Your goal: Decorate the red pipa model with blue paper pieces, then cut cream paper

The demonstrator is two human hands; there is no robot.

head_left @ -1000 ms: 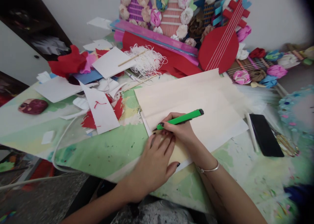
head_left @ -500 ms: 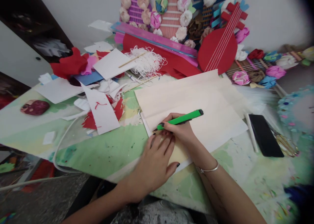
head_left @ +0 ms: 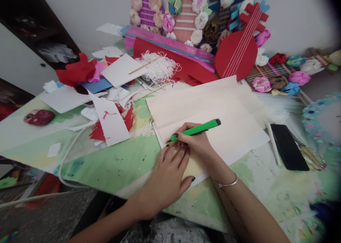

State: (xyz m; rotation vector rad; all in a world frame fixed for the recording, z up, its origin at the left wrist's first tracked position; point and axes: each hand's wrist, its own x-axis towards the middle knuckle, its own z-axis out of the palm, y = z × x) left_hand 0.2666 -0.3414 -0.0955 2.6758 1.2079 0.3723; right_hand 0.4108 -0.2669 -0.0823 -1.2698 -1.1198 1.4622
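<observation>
My right hand [head_left: 195, 140] grips a green utility knife [head_left: 204, 126] with a black end cap. Its tip points down and left at the left edge of a cream sheet of paper [head_left: 213, 104]. My left hand [head_left: 169, 179] lies flat, fingers stretched out over the lower left part of the sheet, just below the knife's tip. Under the cream sheet, a white layer [head_left: 159, 134] shows along the edge. My fingers partly hide the spot where the tip meets the paper.
To the left lie white card pieces [head_left: 110, 119], red scraps [head_left: 76, 71] and a tangle of white string [head_left: 161, 67]. Behind the sheet stands a red paper lute shape [head_left: 236, 55]. A black phone [head_left: 289, 147] and gold-handled scissors [head_left: 311, 156] lie at right.
</observation>
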